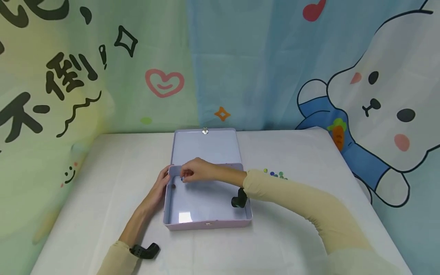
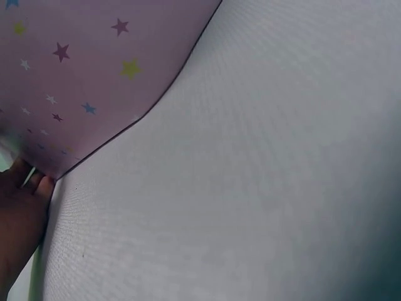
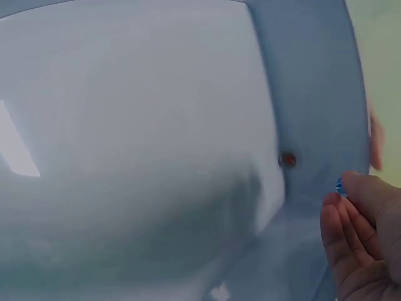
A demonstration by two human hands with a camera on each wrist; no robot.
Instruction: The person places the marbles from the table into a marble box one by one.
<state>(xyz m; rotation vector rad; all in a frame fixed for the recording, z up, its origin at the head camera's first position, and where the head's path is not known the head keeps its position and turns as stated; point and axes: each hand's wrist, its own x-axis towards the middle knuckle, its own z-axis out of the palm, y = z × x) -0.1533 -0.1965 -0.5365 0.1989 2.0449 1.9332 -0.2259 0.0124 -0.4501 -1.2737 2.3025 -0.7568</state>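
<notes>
Over the back left part of an uncovered tin box [image 1: 206, 225], my right hand [image 1: 197, 170] pinches a small blue marble [image 3: 339, 186] between thumb and fingertip. A reddish-brown marble [image 3: 287, 159] lies inside, against the left wall, close to the pinched one in the right wrist view. My left hand [image 1: 160, 186] touches the outside of the box's left wall near the back corner. In the left wrist view its fingers [image 2: 44, 187] lie along the pink, star-printed side. The box's hinged lid [image 1: 206, 147] leans back behind it.
Several green, blue and yellow marbles [image 1: 276, 174] lie on the white tablecloth [image 1: 292, 236] right of the box, partly behind my right sleeve [image 1: 302, 202]. A printed curtain [image 1: 227, 65] hangs along the table's back edge. Each wrist carries a black camera mount [image 1: 146, 251].
</notes>
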